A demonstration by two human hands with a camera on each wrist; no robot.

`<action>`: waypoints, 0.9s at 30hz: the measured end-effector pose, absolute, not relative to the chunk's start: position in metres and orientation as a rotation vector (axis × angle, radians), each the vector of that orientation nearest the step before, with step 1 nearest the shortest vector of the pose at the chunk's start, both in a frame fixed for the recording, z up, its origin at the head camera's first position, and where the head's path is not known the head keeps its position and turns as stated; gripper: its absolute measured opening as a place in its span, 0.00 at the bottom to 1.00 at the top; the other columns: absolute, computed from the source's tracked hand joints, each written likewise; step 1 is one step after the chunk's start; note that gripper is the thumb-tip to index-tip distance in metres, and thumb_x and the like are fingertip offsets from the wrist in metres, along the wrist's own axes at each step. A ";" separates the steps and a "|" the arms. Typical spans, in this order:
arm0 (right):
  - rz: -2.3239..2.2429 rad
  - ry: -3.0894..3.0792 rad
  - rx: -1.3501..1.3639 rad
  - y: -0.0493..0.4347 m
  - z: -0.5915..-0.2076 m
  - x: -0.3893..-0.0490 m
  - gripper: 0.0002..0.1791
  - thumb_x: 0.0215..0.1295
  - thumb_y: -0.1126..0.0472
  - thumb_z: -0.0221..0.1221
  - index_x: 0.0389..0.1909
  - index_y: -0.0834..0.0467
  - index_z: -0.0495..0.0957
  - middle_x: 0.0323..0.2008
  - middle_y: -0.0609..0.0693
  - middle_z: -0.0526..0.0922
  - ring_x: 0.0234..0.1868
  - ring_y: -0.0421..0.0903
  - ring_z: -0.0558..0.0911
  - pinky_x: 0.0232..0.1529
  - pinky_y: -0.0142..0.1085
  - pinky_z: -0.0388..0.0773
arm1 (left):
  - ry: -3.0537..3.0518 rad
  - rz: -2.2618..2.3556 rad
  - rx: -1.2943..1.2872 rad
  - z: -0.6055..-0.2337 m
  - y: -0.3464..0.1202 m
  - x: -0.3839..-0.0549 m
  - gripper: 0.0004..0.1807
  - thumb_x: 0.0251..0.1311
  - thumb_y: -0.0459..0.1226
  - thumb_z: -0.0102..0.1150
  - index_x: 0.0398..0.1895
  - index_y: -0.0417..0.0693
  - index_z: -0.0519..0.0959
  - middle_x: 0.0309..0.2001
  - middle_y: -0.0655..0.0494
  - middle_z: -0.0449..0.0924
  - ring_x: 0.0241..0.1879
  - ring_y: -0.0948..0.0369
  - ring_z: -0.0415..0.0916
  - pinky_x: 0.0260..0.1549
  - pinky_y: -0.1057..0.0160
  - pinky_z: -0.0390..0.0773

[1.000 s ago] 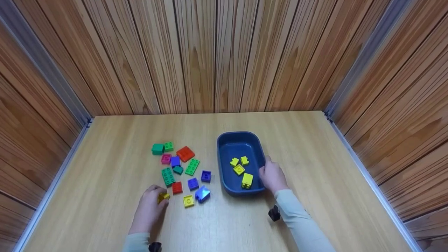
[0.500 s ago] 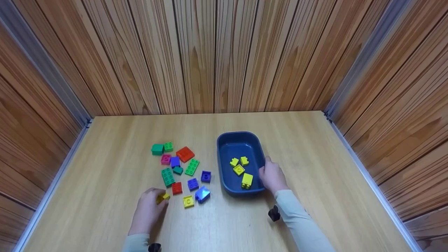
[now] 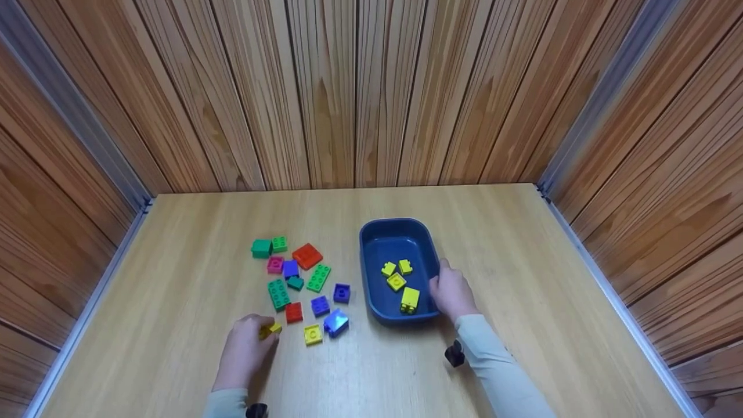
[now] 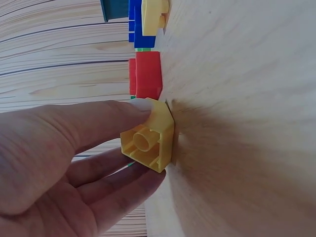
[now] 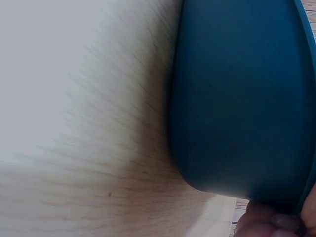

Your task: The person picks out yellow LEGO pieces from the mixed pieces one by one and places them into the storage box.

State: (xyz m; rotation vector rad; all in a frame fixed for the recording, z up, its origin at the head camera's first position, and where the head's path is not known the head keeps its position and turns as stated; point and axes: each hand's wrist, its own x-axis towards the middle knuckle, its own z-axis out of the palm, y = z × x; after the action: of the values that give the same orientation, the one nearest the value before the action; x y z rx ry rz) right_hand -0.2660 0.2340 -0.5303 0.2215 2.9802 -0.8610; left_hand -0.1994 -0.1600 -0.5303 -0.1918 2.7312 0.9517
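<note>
My left hand [image 3: 244, 351] pinches a yellow toy brick [image 3: 274, 329] just above or on the table, left of a loose yellow brick [image 3: 313, 334]. In the left wrist view the thumb lies over this hollow-bottomed brick [image 4: 165, 126], with fingers on its other side. A red brick [image 3: 294, 312] is close by. My right hand [image 3: 454, 292] grips the right rim of a dark blue tray [image 3: 396, 247]. Several yellow bricks, one of them a larger block [image 3: 410, 300], lie in the tray. From the right wrist, the tray's outer wall [image 5: 242, 98] fills much of the view.
Left of the tray several loose bricks are spread: a green brick [image 3: 278, 294], a flat red one [image 3: 307, 255], a shiny blue one [image 3: 336, 323], a pink one [image 3: 276, 265]. Wood-panelled walls [image 3: 336, 116] close off the table's back and sides.
My left hand has shifted very slightly toward me, still pinching the yellow brick. The right hand, tray and loose bricks stay in place.
</note>
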 end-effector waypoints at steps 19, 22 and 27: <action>-0.856 2.947 0.259 0.234 -0.529 -0.266 0.32 0.69 0.61 0.49 0.70 0.69 0.54 0.43 0.64 0.80 0.32 0.50 0.80 0.35 0.41 0.79 | 2.740 0.951 -0.188 -0.519 -0.157 -0.199 0.15 0.54 0.31 0.67 0.46 0.38 0.82 0.43 0.46 0.80 0.46 0.49 0.77 0.51 0.44 0.73; -0.856 2.948 0.261 0.234 -0.529 -0.266 0.32 0.69 0.61 0.48 0.70 0.69 0.54 0.45 0.65 0.79 0.34 0.50 0.80 0.38 0.43 0.80 | 2.735 0.966 -0.197 -0.516 -0.154 -0.201 0.15 0.54 0.32 0.67 0.46 0.39 0.82 0.43 0.47 0.80 0.47 0.50 0.76 0.52 0.44 0.73; -0.881 2.924 0.265 0.233 -0.528 -0.265 0.31 0.70 0.61 0.48 0.70 0.69 0.53 0.48 0.66 0.78 0.36 0.51 0.80 0.40 0.44 0.80 | 2.730 1.000 -0.193 -0.512 -0.149 -0.204 0.15 0.55 0.32 0.67 0.47 0.41 0.83 0.44 0.49 0.79 0.47 0.51 0.75 0.53 0.45 0.72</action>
State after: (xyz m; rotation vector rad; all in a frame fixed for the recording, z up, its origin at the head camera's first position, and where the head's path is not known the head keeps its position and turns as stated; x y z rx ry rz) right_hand -0.2652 0.2332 -0.5275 0.2649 2.9242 -0.8811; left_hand -0.2036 -0.1486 -0.5117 -0.1934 2.7304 1.0001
